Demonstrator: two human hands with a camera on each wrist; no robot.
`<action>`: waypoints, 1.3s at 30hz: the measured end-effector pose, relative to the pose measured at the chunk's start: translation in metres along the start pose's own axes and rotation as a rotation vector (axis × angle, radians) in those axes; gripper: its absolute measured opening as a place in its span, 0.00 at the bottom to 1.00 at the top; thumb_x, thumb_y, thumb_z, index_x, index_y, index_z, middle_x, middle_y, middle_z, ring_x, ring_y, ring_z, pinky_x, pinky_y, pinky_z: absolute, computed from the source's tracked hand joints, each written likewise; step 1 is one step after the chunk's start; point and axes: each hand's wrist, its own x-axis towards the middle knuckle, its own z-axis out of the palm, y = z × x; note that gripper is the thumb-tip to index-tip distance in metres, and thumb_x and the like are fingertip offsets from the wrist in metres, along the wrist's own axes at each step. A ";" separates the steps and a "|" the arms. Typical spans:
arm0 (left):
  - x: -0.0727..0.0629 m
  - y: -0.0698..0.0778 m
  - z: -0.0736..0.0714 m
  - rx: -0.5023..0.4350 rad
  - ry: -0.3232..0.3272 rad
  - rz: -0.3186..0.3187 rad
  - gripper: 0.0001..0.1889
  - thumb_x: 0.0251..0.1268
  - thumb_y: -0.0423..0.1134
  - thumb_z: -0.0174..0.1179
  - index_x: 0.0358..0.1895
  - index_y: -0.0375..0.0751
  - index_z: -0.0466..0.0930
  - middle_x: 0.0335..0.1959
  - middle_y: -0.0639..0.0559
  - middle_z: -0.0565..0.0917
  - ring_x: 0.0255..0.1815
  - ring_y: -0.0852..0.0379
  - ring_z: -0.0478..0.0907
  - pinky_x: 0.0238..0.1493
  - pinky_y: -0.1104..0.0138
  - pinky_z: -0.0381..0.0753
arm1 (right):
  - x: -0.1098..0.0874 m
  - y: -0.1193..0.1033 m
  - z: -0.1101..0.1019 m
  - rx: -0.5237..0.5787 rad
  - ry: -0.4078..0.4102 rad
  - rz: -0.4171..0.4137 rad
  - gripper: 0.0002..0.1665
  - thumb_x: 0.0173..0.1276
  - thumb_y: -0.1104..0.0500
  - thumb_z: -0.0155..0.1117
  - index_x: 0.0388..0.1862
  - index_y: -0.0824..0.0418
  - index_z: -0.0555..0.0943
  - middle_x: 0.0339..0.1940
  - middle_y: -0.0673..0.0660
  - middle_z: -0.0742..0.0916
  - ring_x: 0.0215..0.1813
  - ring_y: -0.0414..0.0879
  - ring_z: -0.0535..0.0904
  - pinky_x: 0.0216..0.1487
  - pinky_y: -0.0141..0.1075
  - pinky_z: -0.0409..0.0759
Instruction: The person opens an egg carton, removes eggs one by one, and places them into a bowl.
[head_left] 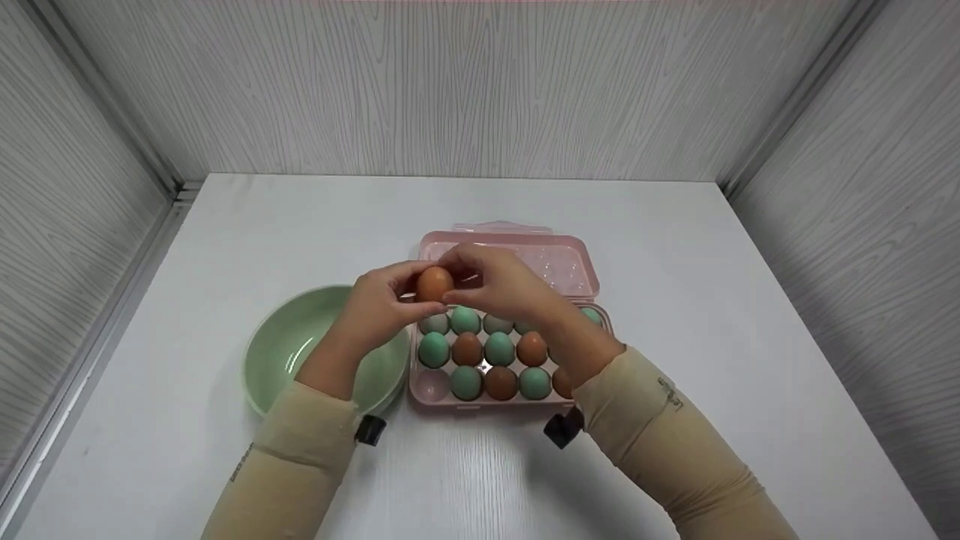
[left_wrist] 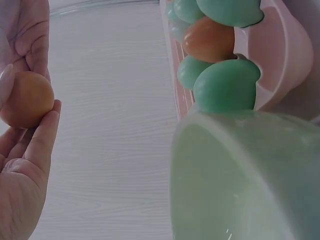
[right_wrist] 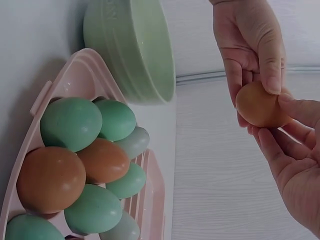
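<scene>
A brown egg [head_left: 434, 286] is held up between both hands, above the back left part of the open pink egg carton [head_left: 450, 406]. My left hand [head_left: 375, 307] pinches its left side between thumb and fingers. From the other side my right hand [head_left: 499, 283] pinches the same egg, as the right wrist view shows with the egg [right_wrist: 260, 106] between both sets of fingertips. Green and brown eggs sit in rows in the carton, among them a green egg [head_left: 434, 350]. Bare pink plastic shows in the front left cup [head_left: 430, 385]. My right forearm hides some eggs on the right.
A light green bowl [head_left: 274, 352] stands left of the carton, close beside it, partly behind my left forearm. The carton's lid [head_left: 577, 266] lies folded back behind it. White table surface [head_left: 697, 330] spreads around, with grained panels [head_left: 480, 90] at the back and sides.
</scene>
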 end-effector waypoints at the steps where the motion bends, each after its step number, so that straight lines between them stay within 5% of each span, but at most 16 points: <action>1: 0.000 -0.001 -0.002 -0.007 0.000 0.000 0.26 0.47 0.44 0.70 0.54 0.48 0.77 0.49 0.54 0.78 0.48 0.58 0.77 0.48 0.67 0.77 | 0.000 0.001 0.000 0.000 -0.001 -0.002 0.19 0.60 0.53 0.65 0.51 0.49 0.77 0.43 0.45 0.81 0.46 0.38 0.76 0.51 0.33 0.75; 11: 0.006 -0.009 -0.033 0.011 0.085 -0.099 0.28 0.48 0.46 0.69 0.55 0.47 0.74 0.50 0.50 0.76 0.52 0.56 0.75 0.47 0.66 0.77 | -0.003 0.020 -0.011 -0.035 0.057 0.098 0.13 0.62 0.50 0.62 0.45 0.50 0.79 0.41 0.46 0.82 0.45 0.39 0.76 0.51 0.33 0.75; 21: 0.009 -0.039 -0.059 0.018 0.104 -0.130 0.31 0.49 0.46 0.68 0.60 0.45 0.70 0.55 0.47 0.73 0.57 0.54 0.72 0.47 0.71 0.75 | -0.013 0.042 -0.019 -0.012 0.080 0.104 0.11 0.63 0.50 0.60 0.42 0.51 0.80 0.37 0.47 0.83 0.42 0.41 0.76 0.50 0.36 0.75; 32: 0.001 -0.080 -0.073 0.049 -0.063 -0.256 0.29 0.49 0.43 0.69 0.57 0.45 0.72 0.53 0.47 0.74 0.52 0.52 0.73 0.49 0.64 0.72 | -0.018 0.057 -0.026 -0.099 0.055 0.175 0.14 0.63 0.45 0.59 0.44 0.49 0.79 0.38 0.45 0.82 0.43 0.41 0.75 0.50 0.37 0.75; 39: 0.003 -0.093 -0.076 0.095 -0.175 -0.312 0.29 0.46 0.43 0.70 0.55 0.44 0.73 0.51 0.46 0.76 0.52 0.51 0.71 0.52 0.60 0.70 | -0.018 0.063 -0.028 -0.123 0.042 0.196 0.14 0.63 0.46 0.60 0.44 0.48 0.79 0.40 0.45 0.82 0.44 0.41 0.75 0.51 0.36 0.74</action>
